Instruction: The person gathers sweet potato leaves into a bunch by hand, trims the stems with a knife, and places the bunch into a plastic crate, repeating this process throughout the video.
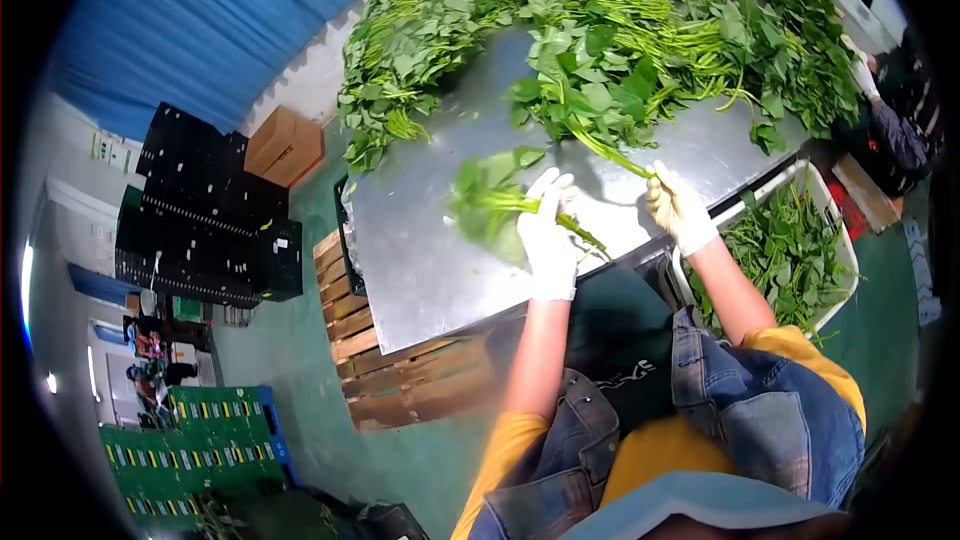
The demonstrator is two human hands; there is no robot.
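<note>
My left hand (548,235), in a white glove, is closed round a small bunch of leafy green stems (500,202). The leaves point left and are smeared by motion; the cut ends stick out on the right. My right hand (676,205), gloved too, pinches the end of a green stem (610,152) whose other end runs up to the leaves on the table. Both hands are over the near part of the metal table (420,270). Beyond them lies a large heap of leafy greens (600,50), stretching along the far side.
A white tub (850,265) of loose greens stands at the table's right. Another person's sleeve (893,140) and gloved hand show at the far right. Wooden pallets (350,330) sit under the left edge. Black crates (190,210), a cardboard box (284,146) and green crates (190,445) stand left.
</note>
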